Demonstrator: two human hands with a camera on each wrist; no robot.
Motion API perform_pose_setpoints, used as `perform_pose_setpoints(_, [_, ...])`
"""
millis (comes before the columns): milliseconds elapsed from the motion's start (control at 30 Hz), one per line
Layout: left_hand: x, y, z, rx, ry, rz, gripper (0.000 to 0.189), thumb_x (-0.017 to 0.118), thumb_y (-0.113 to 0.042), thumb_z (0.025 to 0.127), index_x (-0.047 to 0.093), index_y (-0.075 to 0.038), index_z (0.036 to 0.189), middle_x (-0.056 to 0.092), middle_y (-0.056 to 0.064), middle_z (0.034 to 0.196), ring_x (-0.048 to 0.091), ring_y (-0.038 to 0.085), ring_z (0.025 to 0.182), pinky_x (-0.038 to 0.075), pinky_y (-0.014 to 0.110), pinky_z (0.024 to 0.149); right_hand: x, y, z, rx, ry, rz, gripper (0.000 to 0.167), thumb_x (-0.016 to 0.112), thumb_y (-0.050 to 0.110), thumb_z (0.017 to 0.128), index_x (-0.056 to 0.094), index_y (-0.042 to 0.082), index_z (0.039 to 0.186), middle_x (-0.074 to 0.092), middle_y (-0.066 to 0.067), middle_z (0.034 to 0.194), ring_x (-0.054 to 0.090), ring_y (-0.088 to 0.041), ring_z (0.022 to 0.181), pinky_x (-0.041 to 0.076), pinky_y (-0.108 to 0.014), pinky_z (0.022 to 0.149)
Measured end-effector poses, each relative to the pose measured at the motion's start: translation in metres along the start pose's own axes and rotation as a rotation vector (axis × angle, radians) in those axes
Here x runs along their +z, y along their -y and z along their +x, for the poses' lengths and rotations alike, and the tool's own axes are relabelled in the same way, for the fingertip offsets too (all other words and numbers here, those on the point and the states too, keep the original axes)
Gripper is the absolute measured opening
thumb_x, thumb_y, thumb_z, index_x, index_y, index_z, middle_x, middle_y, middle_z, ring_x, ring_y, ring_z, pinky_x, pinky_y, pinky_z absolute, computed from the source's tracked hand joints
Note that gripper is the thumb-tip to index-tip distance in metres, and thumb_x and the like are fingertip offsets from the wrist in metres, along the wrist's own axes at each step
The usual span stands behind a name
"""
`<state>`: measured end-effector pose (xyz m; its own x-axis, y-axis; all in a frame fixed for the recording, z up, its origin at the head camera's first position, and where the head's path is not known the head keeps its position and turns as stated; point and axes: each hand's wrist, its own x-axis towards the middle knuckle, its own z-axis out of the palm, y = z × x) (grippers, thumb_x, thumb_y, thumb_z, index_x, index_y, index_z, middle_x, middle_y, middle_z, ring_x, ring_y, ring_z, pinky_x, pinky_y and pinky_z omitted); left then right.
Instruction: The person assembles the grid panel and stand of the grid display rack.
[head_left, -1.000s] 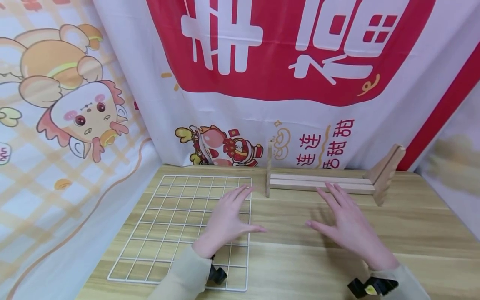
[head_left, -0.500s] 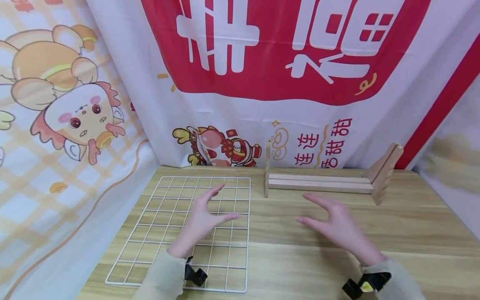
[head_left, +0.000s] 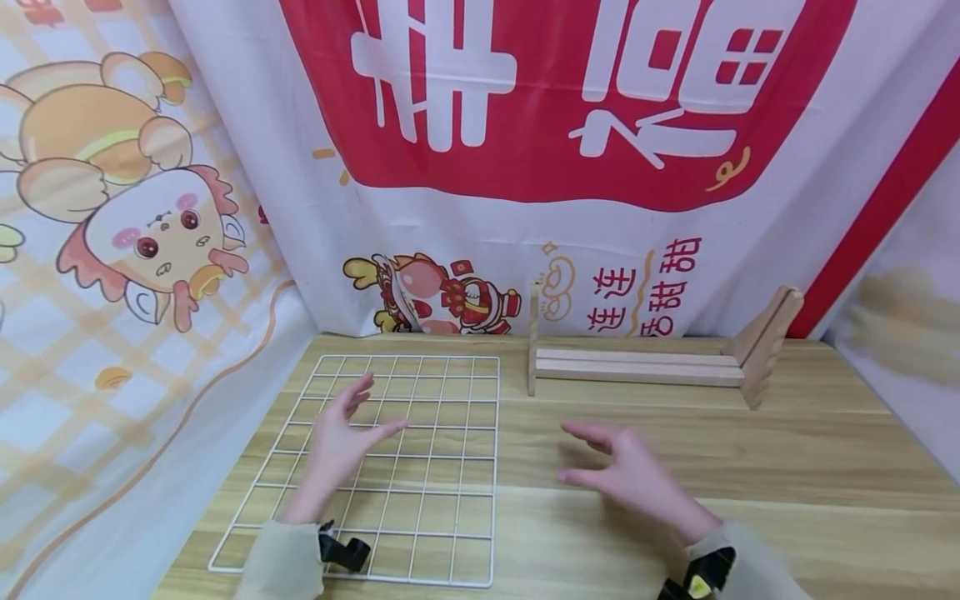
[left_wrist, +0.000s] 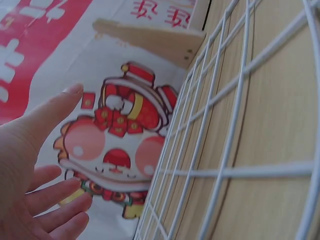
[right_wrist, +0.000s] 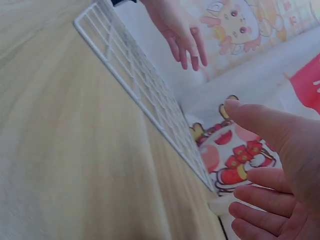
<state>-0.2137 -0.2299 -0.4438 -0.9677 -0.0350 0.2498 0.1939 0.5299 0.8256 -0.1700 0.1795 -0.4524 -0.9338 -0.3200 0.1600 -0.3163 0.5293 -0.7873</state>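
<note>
A white wire grid panel (head_left: 420, 456) lies flat on the left part of the wooden table. My left hand (head_left: 335, 442) hovers over it with the thumb apart from the loosely bent fingers and nothing between them; the left wrist view shows the grid's wires (left_wrist: 227, 172) beside the hand. To the right of the panel, above bare wood, is my right hand (head_left: 626, 475), thumb and fingers spread and holding nothing. A wooden rack (head_left: 637, 367) with two upright end pieces and crossbars stands at the back of the table, beyond the right hand.
A white cloth backdrop (head_left: 450, 225) with red print hangs behind the table (head_left: 675, 446). Another printed cloth (head_left: 187, 367) covers the left side. Black cameras are strapped at both wrists, such as the left wrist camera (head_left: 345, 552).
My left hand has moved left across the grid panel. The right hand has shifted left and toward me, its fingers closer together. The panel and rack stay in place.
</note>
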Motion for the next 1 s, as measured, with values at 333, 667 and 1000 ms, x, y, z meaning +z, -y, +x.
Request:
perform_pose_setpoints(333, [-0.035, 0.025, 0.002, -0.080, -0.034, -0.014, 0.099, 0.091, -0.039, 0.077, 0.039, -0.006, 0.155, 0.045, 0.016, 0.154, 0.044, 0.039, 0.138, 0.035, 0.052, 0.115, 0.022, 0.007, 0.002, 0.010, 0.064, 0.027, 0.077, 0.087, 0.049, 0.077, 0.064, 0.005, 0.136, 0.063, -0.010, 0.136, 0.058, -0.031, 0.126, 0.045, -0.049, 0.108])
perform_pose_setpoints(667, [-0.063, 0.043, 0.003, -0.194, 0.002, 0.042, 0.111, 0.086, -0.050, 0.080, 0.025, -0.002, 0.160, 0.028, 0.020, 0.162, 0.025, 0.043, 0.148, 0.025, 0.056, 0.119, 0.036, 0.011, 0.007, 0.019, 0.131, 0.114, 0.078, 0.087, 0.044, 0.080, 0.060, 0.000, 0.139, 0.061, -0.010, 0.139, 0.055, -0.027, 0.130, 0.040, -0.047, 0.112])
perform_pose_setpoints(1000, [-0.073, 0.054, -0.003, -0.335, 0.023, 0.097, 0.115, 0.081, -0.059, 0.081, 0.019, -0.003, 0.161, 0.023, 0.023, 0.163, 0.024, 0.045, 0.147, 0.024, 0.060, 0.118, 0.046, 0.008, 0.009, 0.013, 0.181, 0.173, 0.074, 0.085, 0.037, 0.084, 0.058, -0.003, 0.139, 0.059, -0.014, 0.141, 0.054, -0.028, 0.132, 0.038, -0.047, 0.113])
